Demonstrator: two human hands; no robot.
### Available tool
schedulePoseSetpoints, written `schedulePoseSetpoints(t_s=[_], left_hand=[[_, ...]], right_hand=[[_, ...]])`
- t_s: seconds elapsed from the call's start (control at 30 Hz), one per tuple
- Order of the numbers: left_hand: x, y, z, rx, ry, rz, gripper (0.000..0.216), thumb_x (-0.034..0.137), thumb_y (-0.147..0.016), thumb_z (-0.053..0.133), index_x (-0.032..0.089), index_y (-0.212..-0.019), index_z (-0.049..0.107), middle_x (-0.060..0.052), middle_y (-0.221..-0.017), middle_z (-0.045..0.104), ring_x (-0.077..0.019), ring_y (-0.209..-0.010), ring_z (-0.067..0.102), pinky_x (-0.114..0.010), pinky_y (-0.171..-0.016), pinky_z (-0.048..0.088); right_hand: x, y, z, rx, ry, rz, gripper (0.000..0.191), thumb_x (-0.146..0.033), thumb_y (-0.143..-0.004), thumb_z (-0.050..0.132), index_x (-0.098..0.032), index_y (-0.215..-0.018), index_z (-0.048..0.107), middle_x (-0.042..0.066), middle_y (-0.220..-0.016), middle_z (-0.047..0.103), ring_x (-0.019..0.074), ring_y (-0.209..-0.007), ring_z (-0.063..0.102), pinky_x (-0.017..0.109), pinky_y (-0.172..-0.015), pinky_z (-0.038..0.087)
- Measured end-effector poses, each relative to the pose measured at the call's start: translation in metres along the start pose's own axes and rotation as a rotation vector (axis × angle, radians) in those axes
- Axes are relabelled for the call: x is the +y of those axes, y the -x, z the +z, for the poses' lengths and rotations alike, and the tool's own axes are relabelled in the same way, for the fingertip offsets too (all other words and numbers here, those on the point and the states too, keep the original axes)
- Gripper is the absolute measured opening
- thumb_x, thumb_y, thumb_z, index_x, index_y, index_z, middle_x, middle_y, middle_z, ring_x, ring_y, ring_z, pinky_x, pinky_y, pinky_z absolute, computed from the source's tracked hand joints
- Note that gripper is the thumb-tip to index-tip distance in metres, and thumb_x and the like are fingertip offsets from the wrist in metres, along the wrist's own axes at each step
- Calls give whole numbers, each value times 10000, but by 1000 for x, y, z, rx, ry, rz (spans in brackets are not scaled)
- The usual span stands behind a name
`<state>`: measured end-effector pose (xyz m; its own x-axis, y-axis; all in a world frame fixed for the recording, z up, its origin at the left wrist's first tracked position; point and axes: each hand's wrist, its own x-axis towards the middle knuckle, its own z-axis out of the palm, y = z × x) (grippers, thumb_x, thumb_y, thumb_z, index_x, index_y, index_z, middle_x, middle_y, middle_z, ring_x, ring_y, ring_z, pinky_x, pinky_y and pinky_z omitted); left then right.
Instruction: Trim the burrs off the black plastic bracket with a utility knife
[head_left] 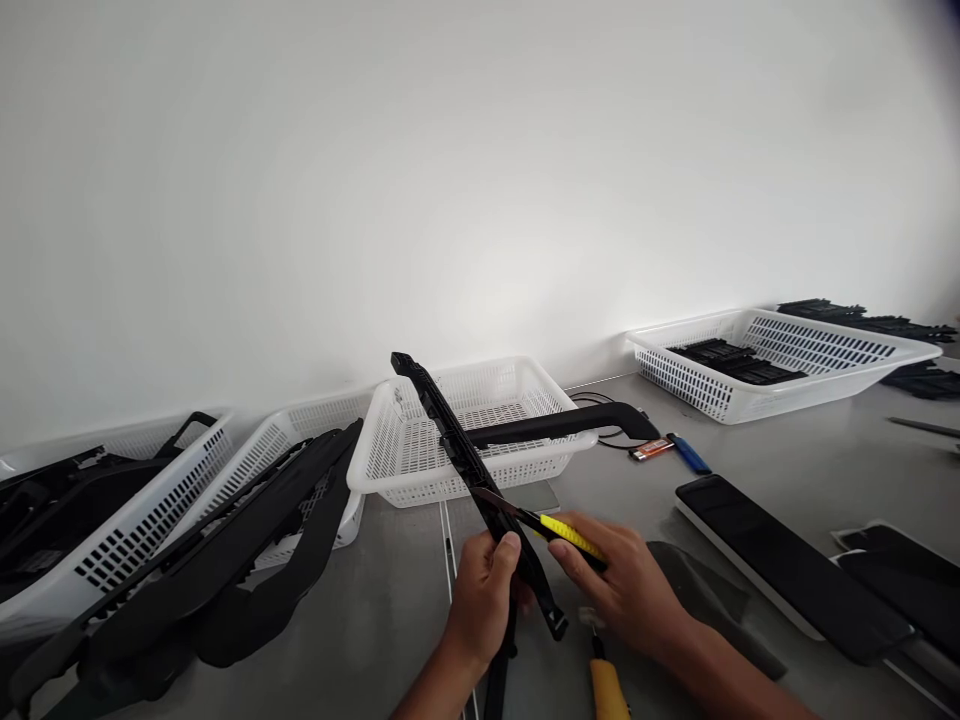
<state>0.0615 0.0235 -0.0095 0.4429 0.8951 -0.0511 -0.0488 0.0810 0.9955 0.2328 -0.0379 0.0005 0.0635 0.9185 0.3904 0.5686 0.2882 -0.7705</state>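
Observation:
My left hand (484, 598) grips a long black plastic trim piece (450, 440) near its lower part, the thumb lying along it. The piece slants up and away to the left, over the edge of a white basket. In my right hand (626, 580) is a utility knife (566, 532) with a yellow and black handle. Its blade (495, 500) lies across the trim piece, just above my left thumb; whether it touches the plastic I cannot tell. Below my hands rests a tool with a yellow handle (609, 690), partly cut off by the picture's edge.
Behind my hands, the white basket (472, 480) bears another black piece (570, 425). Baskets with black parts stand at left (150, 500) and back right (750, 405). On the grey table lie a blue-handled tool (688, 455), an orange packet (651, 450) and a long black-topped object (787, 560).

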Motion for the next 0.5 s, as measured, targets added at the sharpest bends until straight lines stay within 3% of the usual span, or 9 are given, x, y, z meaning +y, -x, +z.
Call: schedulePoseSetpoints(t_s=[0.23,0.4,0.5], left_hand=[[-2,0,0,15,-92,11,576,734,-829,615,243,-613,407,69,-549,334,-108,-424,428,-251,-415,425],[-1,2,0,52,-62,-18,548,707,-807,637,241,-625,414,59,-573,382,-112,-446,444,-246,-413,421],[1,2,1,28,-52,-15,529,681,-818,634,242,-620,414,61,-558,376,-112,-444,439,-242,-416,409]], right_hand=[[4,-1,2,23,17,21,397,-524,-1067,491,-202,-1066,724,31,-848,741,156,-699,659,244,-636,460],[8,-2,0,102,95,57,451,-561,-1058,482,-191,-899,685,0,-685,656,134,-582,587,248,-559,398],[7,-2,-1,117,97,61,461,-573,-1057,473,-191,-920,690,1,-687,655,137,-584,584,250,-564,398]])
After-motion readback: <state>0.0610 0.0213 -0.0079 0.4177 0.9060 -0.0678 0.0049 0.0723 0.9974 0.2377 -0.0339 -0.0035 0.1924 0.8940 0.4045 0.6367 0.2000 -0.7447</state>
